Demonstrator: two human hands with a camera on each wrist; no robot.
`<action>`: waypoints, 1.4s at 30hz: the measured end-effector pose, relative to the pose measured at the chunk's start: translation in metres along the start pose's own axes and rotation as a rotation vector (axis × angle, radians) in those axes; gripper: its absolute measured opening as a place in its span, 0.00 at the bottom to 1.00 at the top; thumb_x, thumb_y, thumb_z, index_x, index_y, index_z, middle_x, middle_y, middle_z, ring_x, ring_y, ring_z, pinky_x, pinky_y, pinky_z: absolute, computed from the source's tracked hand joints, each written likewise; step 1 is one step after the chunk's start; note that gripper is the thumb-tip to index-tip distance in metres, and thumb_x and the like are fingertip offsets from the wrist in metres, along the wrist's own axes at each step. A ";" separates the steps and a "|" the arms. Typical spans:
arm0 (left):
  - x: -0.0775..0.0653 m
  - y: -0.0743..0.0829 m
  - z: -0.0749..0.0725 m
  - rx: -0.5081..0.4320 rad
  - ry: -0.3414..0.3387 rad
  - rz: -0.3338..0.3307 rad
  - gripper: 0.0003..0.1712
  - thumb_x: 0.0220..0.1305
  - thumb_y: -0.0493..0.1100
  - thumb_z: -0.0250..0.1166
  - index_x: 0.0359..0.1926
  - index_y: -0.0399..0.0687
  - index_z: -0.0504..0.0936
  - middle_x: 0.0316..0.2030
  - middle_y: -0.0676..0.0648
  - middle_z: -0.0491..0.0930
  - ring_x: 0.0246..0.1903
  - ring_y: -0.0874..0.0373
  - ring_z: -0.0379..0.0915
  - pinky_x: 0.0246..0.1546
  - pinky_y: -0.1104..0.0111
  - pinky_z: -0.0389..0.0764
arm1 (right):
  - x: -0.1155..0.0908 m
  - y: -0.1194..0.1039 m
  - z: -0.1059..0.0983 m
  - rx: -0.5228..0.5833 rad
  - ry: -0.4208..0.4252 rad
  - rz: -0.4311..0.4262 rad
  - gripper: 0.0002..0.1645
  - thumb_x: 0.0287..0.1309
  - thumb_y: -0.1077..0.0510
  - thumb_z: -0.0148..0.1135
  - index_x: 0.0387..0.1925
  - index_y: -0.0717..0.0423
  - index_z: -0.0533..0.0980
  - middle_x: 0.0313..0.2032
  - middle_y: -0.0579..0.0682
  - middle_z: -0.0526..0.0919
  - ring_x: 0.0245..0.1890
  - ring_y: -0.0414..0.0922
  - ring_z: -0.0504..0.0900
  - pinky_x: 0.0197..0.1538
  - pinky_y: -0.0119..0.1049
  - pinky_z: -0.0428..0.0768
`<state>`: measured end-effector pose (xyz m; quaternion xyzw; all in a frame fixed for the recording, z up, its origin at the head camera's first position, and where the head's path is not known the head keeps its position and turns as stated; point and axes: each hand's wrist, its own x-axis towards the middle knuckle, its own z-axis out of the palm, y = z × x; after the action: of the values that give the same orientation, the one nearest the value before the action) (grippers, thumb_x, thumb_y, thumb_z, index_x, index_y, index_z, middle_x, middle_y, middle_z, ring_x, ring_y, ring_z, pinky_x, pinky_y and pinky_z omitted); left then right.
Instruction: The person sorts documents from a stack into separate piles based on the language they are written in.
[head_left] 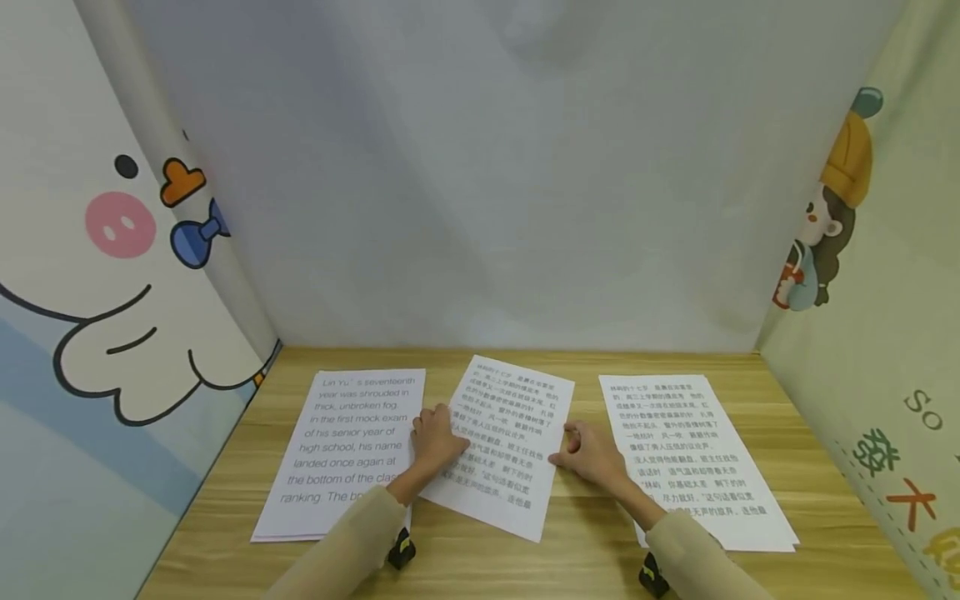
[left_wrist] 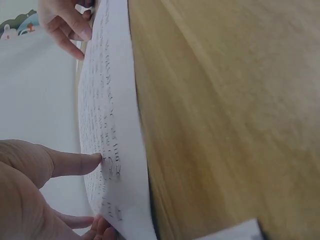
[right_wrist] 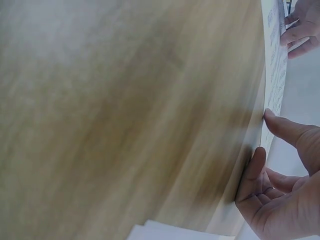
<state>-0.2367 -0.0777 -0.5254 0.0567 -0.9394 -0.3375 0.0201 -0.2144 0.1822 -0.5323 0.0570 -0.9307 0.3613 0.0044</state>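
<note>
A sheet of paper [head_left: 510,417] printed with Chinese text lies turned slightly clockwise in the middle of the table. At its left edge my left hand [head_left: 435,437] holds it, the thumb on the printed face and the other fingers curled at the edge, as the left wrist view shows. My right hand [head_left: 592,454] pinches the opposite edge; in the right wrist view its thumb [right_wrist: 282,127] meets the paper's edge and a finger is bent underneath. Part of the left side of the sheet is hidden by the left hand.
To the left lies a stack of sheets [head_left: 352,417] with English text, partly under the left forearm. A stack of Chinese-text sheets [head_left: 667,425] lies on the right. Behind the wooden table [head_left: 465,575] hangs a pale curtain [head_left: 510,208]; cartoon-printed walls flank it.
</note>
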 end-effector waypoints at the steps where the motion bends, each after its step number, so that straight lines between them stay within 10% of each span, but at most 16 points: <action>1: 0.000 0.001 0.000 0.002 -0.012 -0.007 0.24 0.47 0.35 0.77 0.44 0.32 0.77 0.39 0.36 0.74 0.43 0.42 0.67 0.51 0.49 0.70 | 0.000 0.000 0.000 0.000 -0.004 0.009 0.37 0.49 0.57 0.79 0.58 0.73 0.76 0.25 0.48 0.79 0.21 0.38 0.69 0.24 0.27 0.65; 10: 0.003 0.002 -0.007 -0.062 -0.087 -0.066 0.34 0.43 0.31 0.77 0.55 0.28 0.79 0.43 0.35 0.78 0.44 0.42 0.74 0.51 0.52 0.79 | 0.000 0.000 -0.001 0.007 -0.027 0.024 0.35 0.50 0.60 0.77 0.58 0.72 0.76 0.28 0.50 0.81 0.23 0.40 0.72 0.25 0.28 0.67; 21: 0.006 -0.018 -0.023 -0.388 -0.242 -0.221 0.37 0.53 0.29 0.70 0.66 0.34 0.72 0.53 0.34 0.82 0.39 0.49 0.84 0.40 0.62 0.86 | 0.000 0.002 -0.008 0.066 -0.059 0.016 0.34 0.51 0.63 0.76 0.58 0.74 0.74 0.29 0.50 0.80 0.25 0.40 0.72 0.27 0.27 0.68; 33: -0.016 -0.040 -0.042 -0.812 -0.439 -0.285 0.32 0.63 0.27 0.59 0.68 0.32 0.66 0.53 0.35 0.82 0.38 0.54 0.84 0.39 0.61 0.88 | -0.008 0.013 -0.038 0.457 -0.417 0.161 0.34 0.74 0.56 0.56 0.68 0.79 0.62 0.46 0.61 0.85 0.39 0.45 0.88 0.41 0.40 0.90; 42: -0.029 -0.037 -0.038 -0.673 -0.470 -0.222 0.35 0.61 0.31 0.59 0.69 0.29 0.63 0.46 0.38 0.83 0.35 0.54 0.84 0.35 0.64 0.88 | -0.009 0.021 -0.036 0.709 -0.547 0.215 0.39 0.74 0.55 0.56 0.70 0.82 0.55 0.47 0.59 0.86 0.42 0.45 0.89 0.46 0.39 0.89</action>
<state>-0.2019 -0.1266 -0.5193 0.0692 -0.7441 -0.6291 -0.2138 -0.2090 0.2230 -0.5205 0.0513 -0.7171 0.6276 -0.2989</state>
